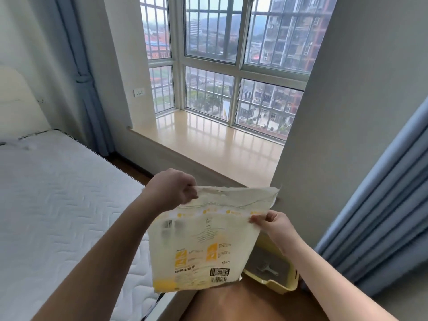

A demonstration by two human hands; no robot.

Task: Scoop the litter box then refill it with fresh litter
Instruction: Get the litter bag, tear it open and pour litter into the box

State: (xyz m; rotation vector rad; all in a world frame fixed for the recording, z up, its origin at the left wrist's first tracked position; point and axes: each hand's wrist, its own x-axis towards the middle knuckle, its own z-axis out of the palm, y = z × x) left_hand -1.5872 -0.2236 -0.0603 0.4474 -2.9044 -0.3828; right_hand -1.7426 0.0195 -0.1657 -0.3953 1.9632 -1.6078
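I hold a cream and yellow litter bag (203,242) up in front of me; it hangs flat with a barcode near its lower edge. My left hand (173,188) is closed on the bag's top left corner. My right hand (271,222) pinches its right edge just below the torn top. Below and behind the bag, a pale yellow litter box (280,283) sits on the wooden floor against the wall. A grey scoop (266,268) lies inside it. Most of the box is hidden by the bag.
A white mattress (58,205) fills the left side. A glossy window sill (208,142) runs ahead under a barred window (231,59). A grey wall pillar (335,135) and blue curtains (382,216) stand at the right. Brown wooden floor (243,302) lies below.
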